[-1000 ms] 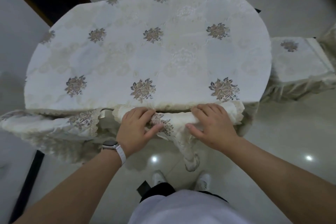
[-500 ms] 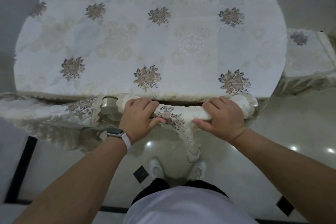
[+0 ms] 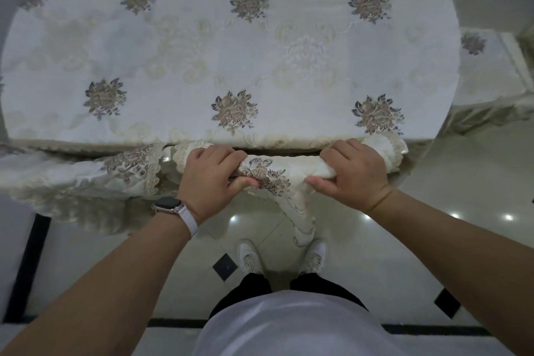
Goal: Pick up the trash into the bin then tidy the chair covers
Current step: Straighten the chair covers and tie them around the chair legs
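One oval table [image 3: 289,72], under a cream cloth with seven flower motifs in full view, fills the upper frame. Three chair covers show: one on a seat at right [image 3: 488,78], one draped at left [image 3: 95,179], one [image 3: 291,170] bunched along the chair top at the table's near edge (its tail hangs floorward). Left hand [image 3: 211,179] and right hand [image 3: 354,175] both close around that middle cover. One watch [image 3: 170,205].

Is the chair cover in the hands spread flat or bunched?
Bunched: chair cover sits rolled between left hand and right hand, one end dangling.
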`<state>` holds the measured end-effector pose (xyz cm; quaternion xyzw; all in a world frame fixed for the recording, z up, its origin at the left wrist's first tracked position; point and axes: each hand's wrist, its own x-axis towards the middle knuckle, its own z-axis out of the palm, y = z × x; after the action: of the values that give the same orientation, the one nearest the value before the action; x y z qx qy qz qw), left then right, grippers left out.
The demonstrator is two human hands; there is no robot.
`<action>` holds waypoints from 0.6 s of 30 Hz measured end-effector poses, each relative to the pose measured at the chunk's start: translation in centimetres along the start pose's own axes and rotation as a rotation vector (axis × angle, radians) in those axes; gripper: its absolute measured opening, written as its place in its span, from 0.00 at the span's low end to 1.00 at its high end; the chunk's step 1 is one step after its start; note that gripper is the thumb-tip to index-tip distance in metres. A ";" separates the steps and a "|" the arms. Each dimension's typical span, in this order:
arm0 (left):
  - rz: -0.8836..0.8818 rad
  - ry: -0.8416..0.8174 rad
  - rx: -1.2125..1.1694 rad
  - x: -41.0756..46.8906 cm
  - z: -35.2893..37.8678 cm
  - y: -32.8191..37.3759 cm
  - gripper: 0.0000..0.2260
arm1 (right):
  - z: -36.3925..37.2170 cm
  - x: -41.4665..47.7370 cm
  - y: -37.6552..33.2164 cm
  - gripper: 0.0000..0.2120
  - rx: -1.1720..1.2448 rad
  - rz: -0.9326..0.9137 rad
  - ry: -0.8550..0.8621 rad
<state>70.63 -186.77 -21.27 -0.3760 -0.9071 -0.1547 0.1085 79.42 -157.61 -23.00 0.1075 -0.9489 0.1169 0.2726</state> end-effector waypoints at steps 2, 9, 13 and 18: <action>-0.006 0.004 -0.005 -0.1 -0.2 -0.3 0.31 | 0.2 0.3 -0.4 0.27 0.002 -0.002 0.018; -0.106 -0.004 -0.049 -1.0 -0.4 0.6 0.29 | 0.3 0.5 -0.8 0.29 -0.003 -0.003 0.009; -0.156 -0.087 -0.055 -1.0 -1.1 1.2 0.30 | -0.2 0.6 -0.7 0.29 0.013 0.012 -0.056; -0.246 -0.080 -0.040 -1.6 -2.2 2.9 0.26 | -0.5 0.5 -0.9 0.27 0.046 0.043 -0.126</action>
<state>74.00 -186.63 -19.14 -0.2699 -0.9467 -0.1699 0.0450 79.48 -158.38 -22.20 0.1007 -0.9633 0.1376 0.2071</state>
